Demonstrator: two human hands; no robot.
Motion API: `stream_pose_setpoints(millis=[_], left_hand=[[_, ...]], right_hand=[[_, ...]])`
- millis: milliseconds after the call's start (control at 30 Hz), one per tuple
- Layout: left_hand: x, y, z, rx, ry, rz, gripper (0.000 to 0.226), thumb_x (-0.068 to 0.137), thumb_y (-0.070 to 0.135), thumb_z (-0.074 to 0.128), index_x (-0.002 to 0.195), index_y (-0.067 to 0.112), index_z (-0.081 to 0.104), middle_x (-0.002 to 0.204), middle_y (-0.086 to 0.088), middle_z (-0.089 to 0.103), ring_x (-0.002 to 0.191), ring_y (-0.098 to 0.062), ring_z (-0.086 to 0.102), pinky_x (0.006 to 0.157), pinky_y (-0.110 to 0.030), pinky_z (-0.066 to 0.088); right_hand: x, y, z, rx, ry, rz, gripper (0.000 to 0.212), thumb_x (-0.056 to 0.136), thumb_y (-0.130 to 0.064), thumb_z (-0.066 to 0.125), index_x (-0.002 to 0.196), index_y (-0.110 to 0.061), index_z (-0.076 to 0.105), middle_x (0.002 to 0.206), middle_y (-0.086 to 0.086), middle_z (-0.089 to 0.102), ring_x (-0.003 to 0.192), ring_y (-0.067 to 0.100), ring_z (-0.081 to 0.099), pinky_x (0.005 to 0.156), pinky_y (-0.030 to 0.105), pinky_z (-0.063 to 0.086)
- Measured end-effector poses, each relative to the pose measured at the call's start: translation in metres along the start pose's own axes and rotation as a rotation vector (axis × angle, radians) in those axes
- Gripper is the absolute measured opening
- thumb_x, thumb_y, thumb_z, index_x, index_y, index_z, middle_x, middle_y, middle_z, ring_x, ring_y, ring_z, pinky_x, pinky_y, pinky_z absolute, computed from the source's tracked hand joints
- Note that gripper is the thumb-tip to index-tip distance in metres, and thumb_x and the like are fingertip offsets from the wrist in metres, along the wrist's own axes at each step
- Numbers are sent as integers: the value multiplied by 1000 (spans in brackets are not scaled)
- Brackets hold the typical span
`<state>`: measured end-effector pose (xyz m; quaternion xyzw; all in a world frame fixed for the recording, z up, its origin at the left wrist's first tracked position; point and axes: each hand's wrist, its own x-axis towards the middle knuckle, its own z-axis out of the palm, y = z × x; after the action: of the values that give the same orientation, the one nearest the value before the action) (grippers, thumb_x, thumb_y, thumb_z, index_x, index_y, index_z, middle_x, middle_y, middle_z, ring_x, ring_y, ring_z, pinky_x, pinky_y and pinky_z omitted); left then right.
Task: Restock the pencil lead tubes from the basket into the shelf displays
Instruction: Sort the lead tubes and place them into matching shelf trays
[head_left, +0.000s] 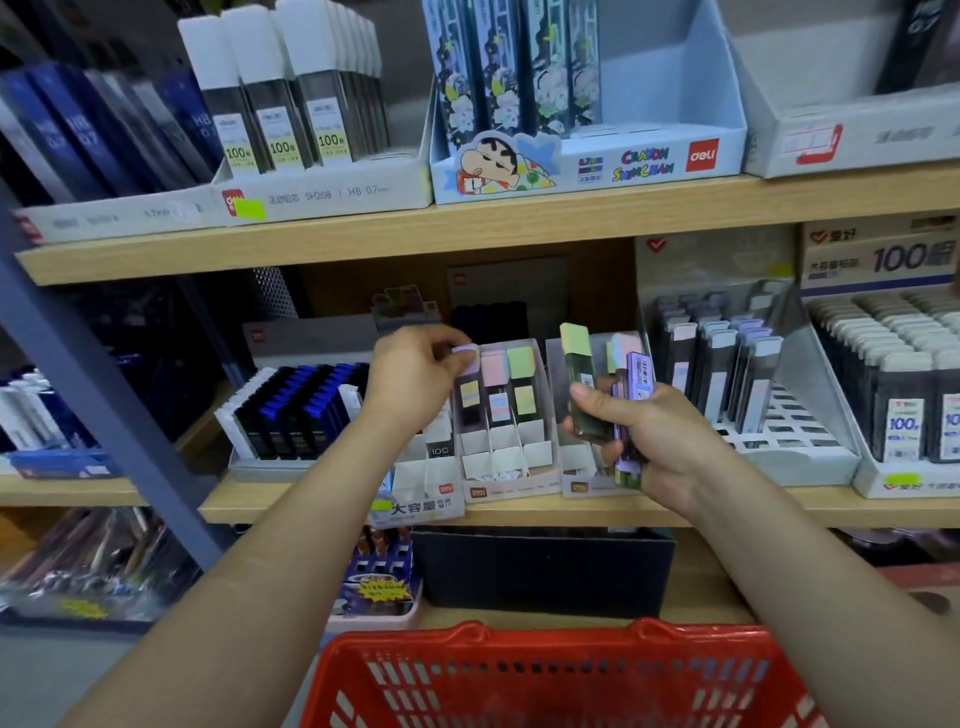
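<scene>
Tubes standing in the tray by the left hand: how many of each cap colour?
Purple-cap tube: 1, pinched by the left hand
Pink-cap tube: 1
Green-cap tube: 1
Total: 3
The right hand grips more tubes, too overlapped to count.

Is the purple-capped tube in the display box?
In. The purple-capped tube stands upright beside the pink-capped tube; the left hand pinches its cap.

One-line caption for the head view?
Left hand pinches a purple-capped tube in the display; right hand grips several more tubes.
</scene>
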<state>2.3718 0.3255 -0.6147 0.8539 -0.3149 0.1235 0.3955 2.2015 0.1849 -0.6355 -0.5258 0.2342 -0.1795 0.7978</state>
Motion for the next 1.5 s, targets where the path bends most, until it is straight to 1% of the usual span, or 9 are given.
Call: stream_pose_setpoints(millis=[200,367,567,700,800,933,1200,1333,1500], left_hand=[[4,-1,2,89,-26,43,21,91,22,66,108,14,73,101,-4,73,90,-16,64,79,-19,44],[6,-6,5,254,-24,195,19,89,24,67,102,14,75,104,-6,69,97,-20,60,81,-24,43],[8,-9,5,236,13,114,13,88,23,68,99,17,73,99,-2,62,88,-14,54,75,-23,40],[-1,4,-5,-84,21,40,14,92,23,63,99,16,74,86,8,68,83,-9,62,74,-19,44],[-19,21,-16,-607,-226,-96,20,97,25,54,110,19,69,86,-1,73,72,-9,62,65,-22,51],[-33,27,-23,-830,-505,-90,29,92,8,58,118,17,66,102,-9,72,91,-17,68,76,-24,54],[-33,25,-25,-658,-129,-99,10,75,15,76,83,12,73,67,-7,72,53,-11,61,53,-19,53],[-35,22,-25,-692,-156,-140,14,85,9,69,98,13,72,76,-6,74,61,-9,63,59,-18,54],[-34,19,-23,-769,-81,-189,16,84,2,69,98,11,69,79,-5,75,68,-13,70,64,-20,56]], right_hand=[[4,3,2,1,1,4,16,86,-9,70,100,-11,63,71,5,71,62,12,66,38,17,40],[6,5,3,-42,-9,-8,24,82,-10,74,105,-10,67,83,9,70,65,14,65,38,17,39],[6,7,4,-77,-16,-5,25,77,-14,79,97,-11,65,74,9,70,58,11,61,38,17,37],[6,6,5,-122,-7,-13,21,75,-16,80,88,-13,64,67,4,68,53,12,46,37,17,34],[5,5,6,-159,-4,-27,18,77,-15,80,87,-13,66,72,4,66,54,11,47,38,18,35],[0,2,6,-62,-106,29,29,67,-21,77,92,-9,68,80,10,68,67,14,54,38,16,34],[-5,1,8,-138,-208,44,20,80,-27,75,92,-12,70,80,8,65,60,11,53,39,16,31],[-1,5,8,-215,-170,-32,8,84,-9,73,79,-11,68,65,5,55,50,10,47,38,17,34],[-1,3,9,-96,-37,55,23,88,-30,69,96,-10,66,66,3,61,44,8,43,37,17,33]])
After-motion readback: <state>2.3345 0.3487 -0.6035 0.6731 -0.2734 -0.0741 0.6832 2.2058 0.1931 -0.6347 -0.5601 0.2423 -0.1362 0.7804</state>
